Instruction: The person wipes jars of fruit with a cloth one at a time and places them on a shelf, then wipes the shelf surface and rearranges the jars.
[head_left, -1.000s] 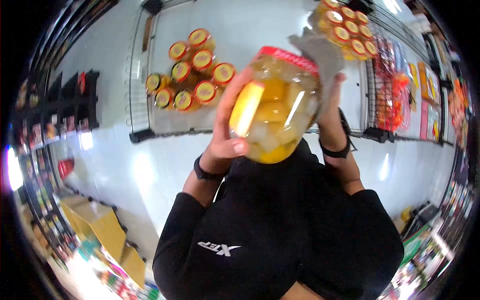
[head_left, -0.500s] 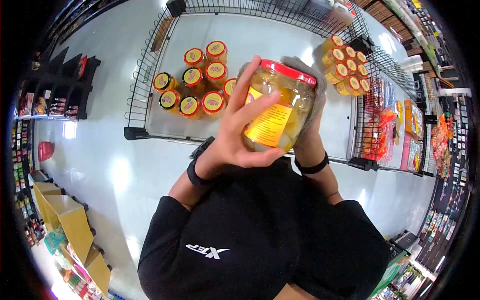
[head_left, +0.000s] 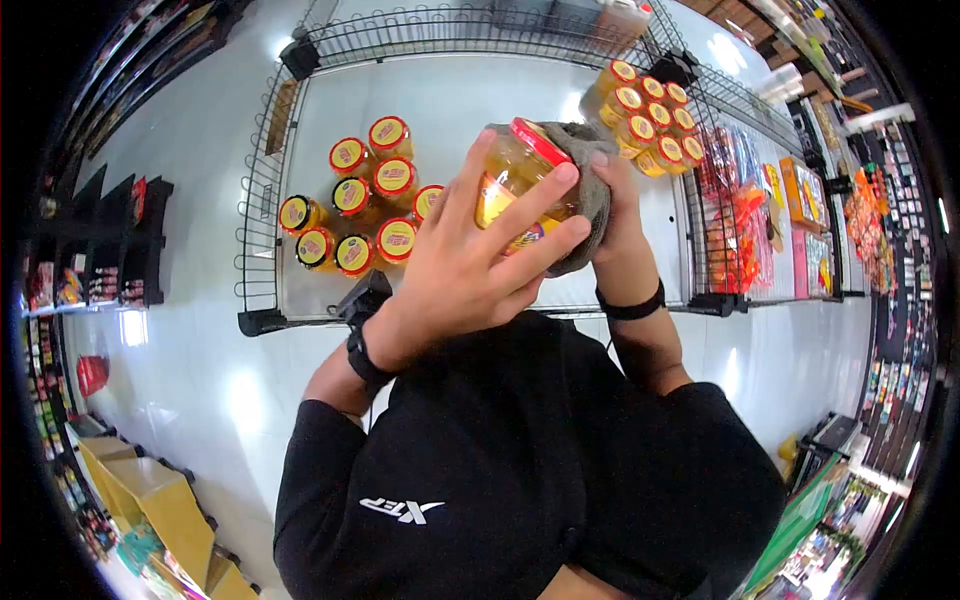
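A glass jar (head_left: 512,172) of yellow fruit with a red lid is held up in front of me, above a white wire-edged display table (head_left: 470,90). My left hand (head_left: 470,265) wraps around the jar's near side, fingers spread over its yellow label. My right hand (head_left: 612,215) presses a grey cloth (head_left: 585,170) against the jar's far side and lid end. Both wrists wear black bands.
Several jars with red-and-yellow lids (head_left: 350,205) stand on the table's left, and another cluster (head_left: 645,115) at its back right. A rack of orange packets (head_left: 745,225) stands to the right. Store shelves (head_left: 100,250) and yellow boxes (head_left: 165,500) lie left on the floor.
The jar has come lower and tilted, with its lid turned away. My left hand has slid across to cover more of the label. The cloth in my right hand wraps further round the jar.
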